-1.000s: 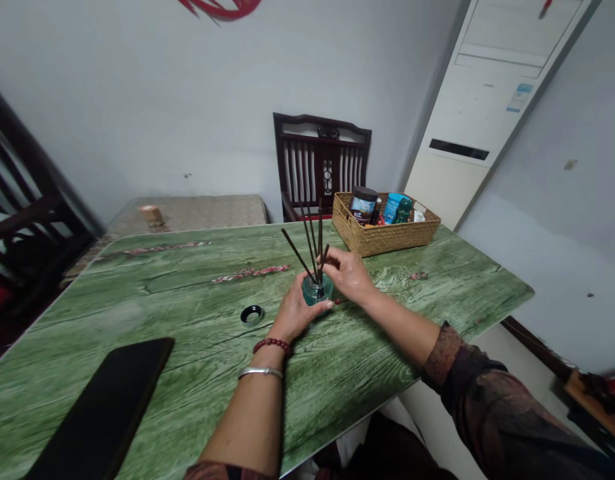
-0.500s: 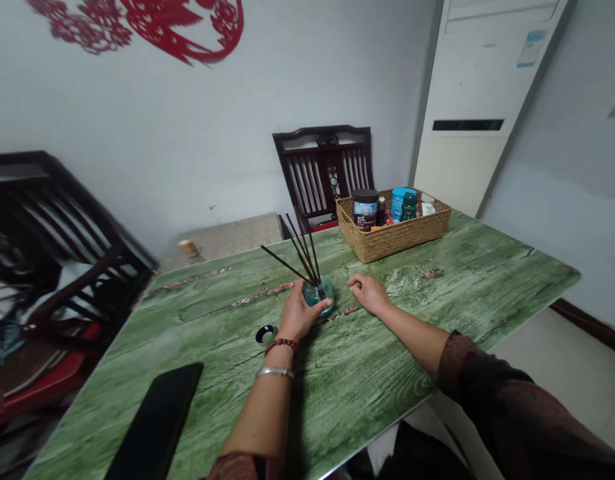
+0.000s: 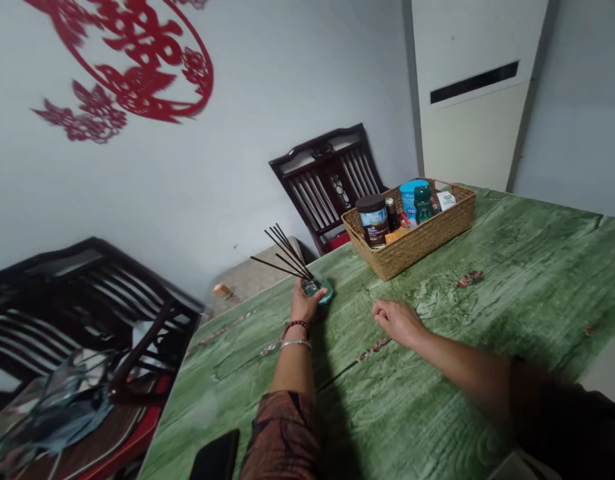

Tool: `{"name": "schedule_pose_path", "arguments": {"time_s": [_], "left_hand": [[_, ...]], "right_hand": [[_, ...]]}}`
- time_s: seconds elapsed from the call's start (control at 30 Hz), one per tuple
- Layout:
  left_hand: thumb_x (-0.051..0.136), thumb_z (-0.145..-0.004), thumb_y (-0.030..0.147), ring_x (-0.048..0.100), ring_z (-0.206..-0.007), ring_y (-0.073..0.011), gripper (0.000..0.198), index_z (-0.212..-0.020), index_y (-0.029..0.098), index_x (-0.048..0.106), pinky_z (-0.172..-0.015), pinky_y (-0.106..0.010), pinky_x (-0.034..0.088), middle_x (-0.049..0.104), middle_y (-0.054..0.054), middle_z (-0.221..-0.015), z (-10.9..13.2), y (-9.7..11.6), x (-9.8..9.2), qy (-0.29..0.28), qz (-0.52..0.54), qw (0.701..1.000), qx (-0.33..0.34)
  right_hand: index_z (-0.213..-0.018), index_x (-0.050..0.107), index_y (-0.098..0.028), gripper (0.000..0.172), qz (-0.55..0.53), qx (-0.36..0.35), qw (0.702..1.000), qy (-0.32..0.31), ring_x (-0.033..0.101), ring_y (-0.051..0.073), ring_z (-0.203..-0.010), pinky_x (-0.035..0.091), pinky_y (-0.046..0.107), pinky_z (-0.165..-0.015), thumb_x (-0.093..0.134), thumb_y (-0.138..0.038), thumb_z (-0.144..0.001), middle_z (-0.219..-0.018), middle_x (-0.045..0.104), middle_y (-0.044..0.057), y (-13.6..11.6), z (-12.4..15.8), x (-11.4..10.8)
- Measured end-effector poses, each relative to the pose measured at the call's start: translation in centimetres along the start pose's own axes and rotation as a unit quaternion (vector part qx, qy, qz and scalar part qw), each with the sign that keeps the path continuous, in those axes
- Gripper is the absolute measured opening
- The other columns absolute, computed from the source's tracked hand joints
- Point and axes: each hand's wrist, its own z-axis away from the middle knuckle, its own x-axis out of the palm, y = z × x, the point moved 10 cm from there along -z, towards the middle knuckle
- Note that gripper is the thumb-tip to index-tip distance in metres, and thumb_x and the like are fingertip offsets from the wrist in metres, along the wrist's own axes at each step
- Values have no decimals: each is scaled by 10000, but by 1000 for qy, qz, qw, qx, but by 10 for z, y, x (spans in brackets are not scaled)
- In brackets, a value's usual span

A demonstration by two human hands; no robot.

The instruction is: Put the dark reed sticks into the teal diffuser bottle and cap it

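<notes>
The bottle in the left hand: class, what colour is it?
The bottle is see-through teal, best seen in the head view.

Your bottle (image 3: 326, 291) looked smooth and glassy, your bangle (image 3: 296, 343) shiny metal, the tabletop (image 3: 412, 400) wood-grained, the basket (image 3: 417, 250) rough-woven.

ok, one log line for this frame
left hand: grip around teal bottle | right hand: curled, apart from bottle | dark reeds: fanned in bottle | wicker basket: beyond right hand
</notes>
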Motion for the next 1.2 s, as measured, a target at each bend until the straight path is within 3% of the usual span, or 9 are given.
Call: {"name": "schedule_pose_path", "arguments": {"time_s": [0.17,0.37,0.47,0.57,0.67,0.77,0.93,1.07,1.2], "left_hand": [[855,-595,376,634,-982,-226,849,-1315,219,433,-878,-421,522,603,-80,-1076,20,3,-25,66,58,996,-24],[555,-863,625,443,-521,-99,580,-1337,314,434,-597,-275,504,367,83,-647,104,7,-44,82,195,977,-24],[678,-853,473,294,-443,-62,473,-1288,411,503,-472,-180,367,285,88,-601,144,20,-41,34,395,918,12],[668,-871,229,280,-417,-42,555,-1354,443,497,-456,-137,350,271,91,-583,168,39,-38,-22,546,837,27],[620,-862,70,332,-403,-23,698,-1436,424,442,-451,-121,369,362,104,-593,176,56,-37,-64,654,753,38],[597,-844,-14,384,-398,-5,799,-1486,408,380,-439,-122,366,455,108,-639,178,61,-26,-101,699,707,46],[566,-852,-50,398,-384,-11,827,-1494,429,359,-420,-122,319,374,120,-575,177,35,10,-122,713,690,-24],[557,-858,-43,380,-378,-20,791,-1480,416,390,-419,-125,301,277,120,-543,175,19,20,-112,720,681,-67],[546,-862,-35,359,-374,-22,761,-1465,412,417,-419,-125,292,240,117,-541,174,14,19,-108,719,681,-86]], "right_hand": [[-884,709,-242,150,-14,-7,1000,4,645,165,-734,377,250,-670,570,-188,-864,-786,727,10,1,0,1],[-812,629,-218,59,-97,21,994,49,502,127,-571,317,227,-588,632,-186,-762,-573,535,-62,9,-4,-9],[-723,545,-212,89,-220,61,968,104,354,99,-483,256,210,-522,618,-184,-680,-479,344,-112,14,-5,-25],[-885,595,-215,230,-415,38,907,65,227,83,-440,187,196,-454,614,-246,-658,-483,273,-140,-14,-7,-42],[-1223,573,-239,561,-587,-47,808,-29,147,70,-433,189,186,-422,668,-252,-671,-504,260,-156,-76,-6,-69],[-1336,530,-272,654,-682,-123,716,-84,119,65,-430,217,187,-429,693,-198,-707,-484,236,-161,-124,-4,-88],[-1317,553,-292,623,-777,-72,611,-132,68,63,-431,161,181,-433,676,-164,-719,-482,175,-154,-102,-7,-16],[-1339,535,-301,687,-795,37,588,-145,42,65,-431,99,180,-438,643,-110,-687,-486,125,-153,-54,-2,56],[-1367,516,-306,735,-799,60,579,-151,58,65,-432,90,185,-452,634,-104,-671,-478,138,-155,-44,0,66]]}}
